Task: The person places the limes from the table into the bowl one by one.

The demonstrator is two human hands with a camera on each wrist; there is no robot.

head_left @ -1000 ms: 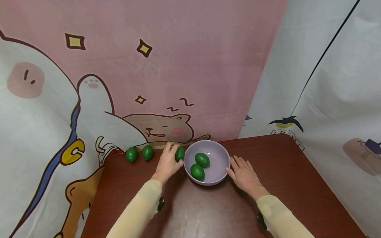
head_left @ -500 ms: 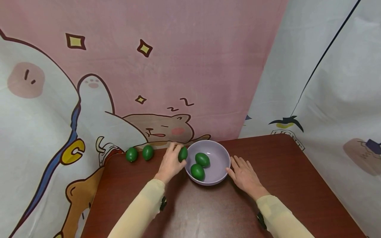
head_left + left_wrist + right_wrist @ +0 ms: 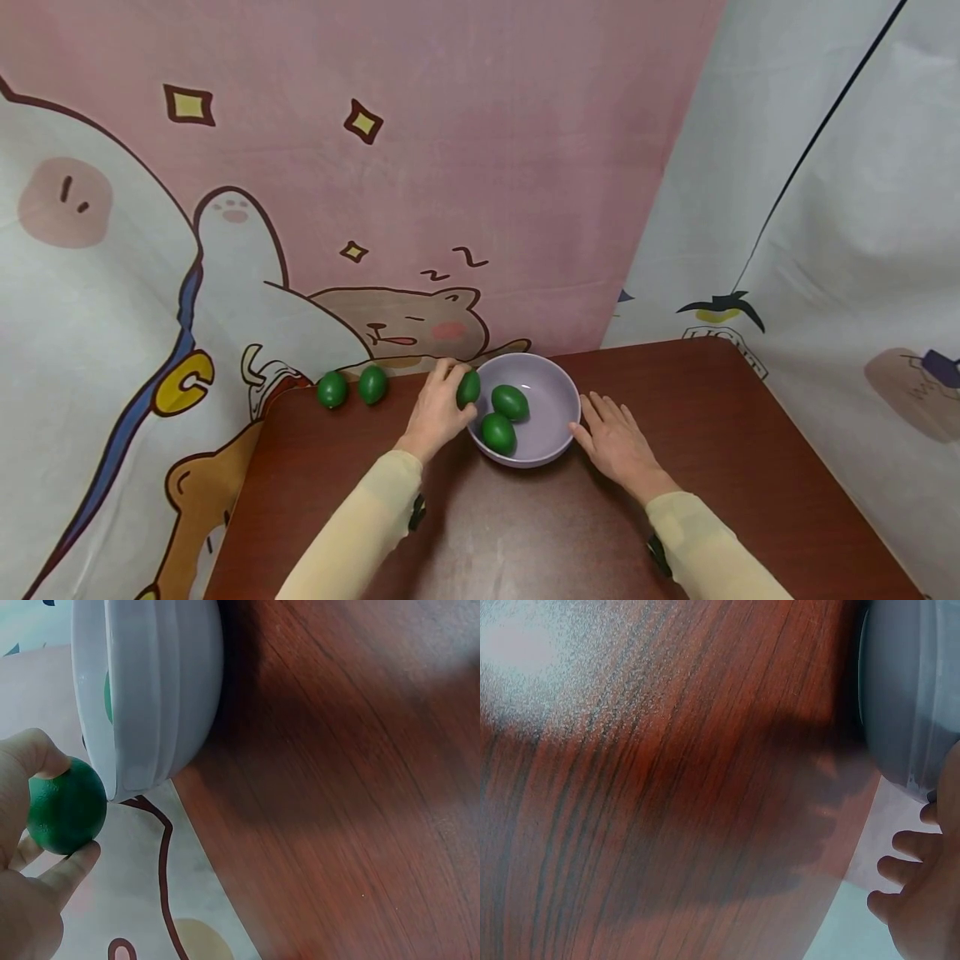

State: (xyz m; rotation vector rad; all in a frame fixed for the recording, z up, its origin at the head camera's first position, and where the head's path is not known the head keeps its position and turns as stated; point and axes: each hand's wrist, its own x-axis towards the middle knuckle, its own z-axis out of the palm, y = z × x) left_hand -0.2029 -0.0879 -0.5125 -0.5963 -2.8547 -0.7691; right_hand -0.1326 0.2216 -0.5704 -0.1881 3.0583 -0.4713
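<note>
My left hand [image 3: 438, 411] pinches a green lime [image 3: 468, 389] between thumb and fingers at the left rim of a pale purple bowl [image 3: 553, 400]. In the left wrist view the same lime [image 3: 69, 806] shows clear of the table, close to the rim of the bowl [image 3: 165, 690]. Two more limes lie in the bowl, an upper lime [image 3: 510, 402] and a lower lime [image 3: 498, 433]. My right hand [image 3: 617, 442] lies beside the bowl's right side, fingers extended, the thumb at the wall. In the right wrist view several fingers [image 3: 904, 844] show below the bowl [image 3: 900, 697].
A lime [image 3: 332, 389] and another lime [image 3: 372, 384] sit near the back left edge of the brown wooden table [image 3: 510, 533]. Behind the table hangs a pink and white cartoon-print cloth [image 3: 525, 167], with a white cloth [image 3: 847, 250] on the right.
My left hand has moved a little to the right with its lime, from beside the bowl to over its left rim. The right hand and the other limes stay put.
</note>
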